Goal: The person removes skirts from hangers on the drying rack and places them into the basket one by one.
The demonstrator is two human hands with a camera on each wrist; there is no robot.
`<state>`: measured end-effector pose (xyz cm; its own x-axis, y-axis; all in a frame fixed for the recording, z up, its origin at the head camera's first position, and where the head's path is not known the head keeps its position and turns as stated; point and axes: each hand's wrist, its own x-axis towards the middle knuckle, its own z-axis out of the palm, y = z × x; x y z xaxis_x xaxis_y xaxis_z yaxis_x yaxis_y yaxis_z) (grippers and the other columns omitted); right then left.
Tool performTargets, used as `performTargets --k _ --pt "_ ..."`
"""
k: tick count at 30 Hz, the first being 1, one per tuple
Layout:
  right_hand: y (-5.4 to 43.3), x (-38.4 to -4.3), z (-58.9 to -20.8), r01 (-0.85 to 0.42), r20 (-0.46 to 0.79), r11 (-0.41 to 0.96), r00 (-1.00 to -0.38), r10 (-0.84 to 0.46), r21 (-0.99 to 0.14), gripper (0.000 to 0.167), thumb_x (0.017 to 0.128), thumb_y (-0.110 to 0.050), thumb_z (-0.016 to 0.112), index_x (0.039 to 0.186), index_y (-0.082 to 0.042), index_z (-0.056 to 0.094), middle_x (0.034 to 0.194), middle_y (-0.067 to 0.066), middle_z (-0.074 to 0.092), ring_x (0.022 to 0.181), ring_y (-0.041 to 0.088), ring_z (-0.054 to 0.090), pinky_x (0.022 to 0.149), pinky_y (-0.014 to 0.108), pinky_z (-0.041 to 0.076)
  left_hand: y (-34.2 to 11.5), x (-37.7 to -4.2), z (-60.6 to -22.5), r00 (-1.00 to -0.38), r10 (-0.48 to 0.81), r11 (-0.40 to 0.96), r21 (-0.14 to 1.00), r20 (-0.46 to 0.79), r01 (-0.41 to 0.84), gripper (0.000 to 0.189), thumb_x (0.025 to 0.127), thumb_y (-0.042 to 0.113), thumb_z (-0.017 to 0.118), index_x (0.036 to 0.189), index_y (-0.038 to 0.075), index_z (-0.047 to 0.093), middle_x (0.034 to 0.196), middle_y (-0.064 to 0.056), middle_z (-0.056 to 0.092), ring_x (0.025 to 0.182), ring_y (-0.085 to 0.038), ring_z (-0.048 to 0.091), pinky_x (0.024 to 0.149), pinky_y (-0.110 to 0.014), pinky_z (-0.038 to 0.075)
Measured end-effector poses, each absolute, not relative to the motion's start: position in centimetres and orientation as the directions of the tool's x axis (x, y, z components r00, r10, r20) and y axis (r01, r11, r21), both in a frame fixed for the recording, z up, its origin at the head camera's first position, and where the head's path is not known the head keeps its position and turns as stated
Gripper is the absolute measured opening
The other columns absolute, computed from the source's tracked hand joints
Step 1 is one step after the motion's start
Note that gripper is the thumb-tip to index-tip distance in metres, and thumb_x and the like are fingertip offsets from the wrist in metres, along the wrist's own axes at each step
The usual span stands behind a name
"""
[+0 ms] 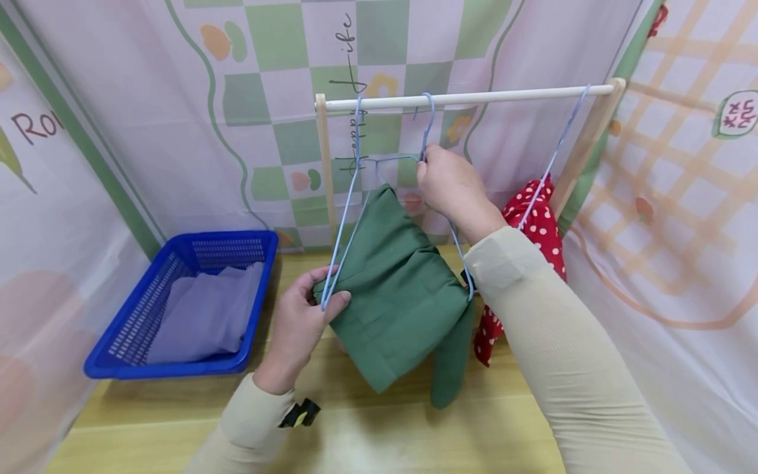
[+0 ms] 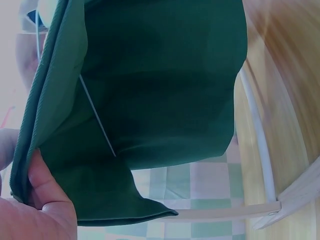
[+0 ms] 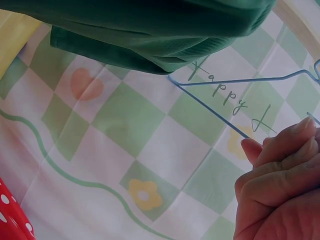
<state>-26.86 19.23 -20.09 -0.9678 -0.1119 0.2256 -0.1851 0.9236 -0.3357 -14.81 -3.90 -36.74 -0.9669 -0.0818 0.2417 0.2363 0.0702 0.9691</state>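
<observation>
Your right hand grips the blue hanger near its hook, likely to steady it; your left hand pinches the green garment below the white rail, probably to control its edge.

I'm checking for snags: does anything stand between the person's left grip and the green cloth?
Nothing visible does: the left grip pinches the green cloth, and a blue wire bends close by.
</observation>
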Motion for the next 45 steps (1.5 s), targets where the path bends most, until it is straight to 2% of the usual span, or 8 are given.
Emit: performTargets --k 5,12,17,27,45 --pt "19.3 -26.9 -20.2 -0.19 0.235 0.923 -0.965 -0.114 -0.334 0.037 0.11 -0.027 0.034 0.124 -0.002 0.057 0.126 0.021 0.067 0.107 0.04 0.062 0.097 0.058 0.049 -4.1 -14.8 -36.8 -0.97 -0.08 0.062 0.972 0.229 0.225 0.043 0.089 0.007 0.082 0.131 0.005 0.069 0.131 -0.015 0.069 0.109 -0.024 0.067 0.085 -0.02 0.059" --pt "19.2 -26.9 -20.2 -0.2 0.243 0.918 -0.963 -0.119 -0.342 0.037 0.11 -0.026 0.034 0.123 -0.001 0.057 0.124 0.021 0.067 0.104 0.039 0.062 0.096 0.058 0.05 -4.2 -14.8 -37.1 -0.977 -0.093 0.048 0.981 0.194 0.19 0.043 0.088 0.005 0.081 0.13 0.006 0.07 0.129 -0.015 0.069 0.103 -0.02 0.066 0.081 -0.021 0.059" --pt "19.2 -26.8 -20.2 -0.195 0.243 0.92 -0.963 -0.115 -0.339 0.037 0.11 -0.026 0.034 0.123 -0.001 0.057 0.124 0.021 0.067 0.105 0.04 0.062 0.096 0.058 0.05 -4.4 -14.9 -37.3 -0.977 -0.096 0.048 0.981 0.192 0.188 0.043 0.088 0.005 0.081 0.129 0.005 0.07 0.128 -0.016 0.069 0.106 -0.025 0.065 0.082 -0.021 0.059" --pt "19.2 -26.8 -20.2 -0.2 0.245 0.918 -0.962 -0.118 -0.342 0.035 0.11 -0.026 0.035 0.122 -0.001 0.057 0.121 0.021 0.067 0.103 0.039 0.062 0.095 0.057 0.05 -4.9 -14.8 -37.5 -0.981 -0.106 0.07 0.985 0.165 0.158 0.042 0.088 0.007 0.082 0.129 0.008 0.071 0.119 -0.016 0.071 0.091 -0.014 0.065 0.075 -0.02 0.057" --pt "19.2 -27.0 -20.3 -0.191 0.24 0.919 -0.965 -0.11 -0.346 0.035 0.11 -0.026 0.035 0.122 -0.002 0.057 0.117 0.019 0.067 0.099 0.038 0.061 0.092 0.054 0.051 -5.9 -14.8 -37.8 -0.982 -0.112 0.079 0.987 0.15 0.142 0.042 0.089 0.005 0.081 0.129 0.007 0.07 0.119 -0.015 0.071 0.091 -0.013 0.065 0.076 -0.021 0.058"
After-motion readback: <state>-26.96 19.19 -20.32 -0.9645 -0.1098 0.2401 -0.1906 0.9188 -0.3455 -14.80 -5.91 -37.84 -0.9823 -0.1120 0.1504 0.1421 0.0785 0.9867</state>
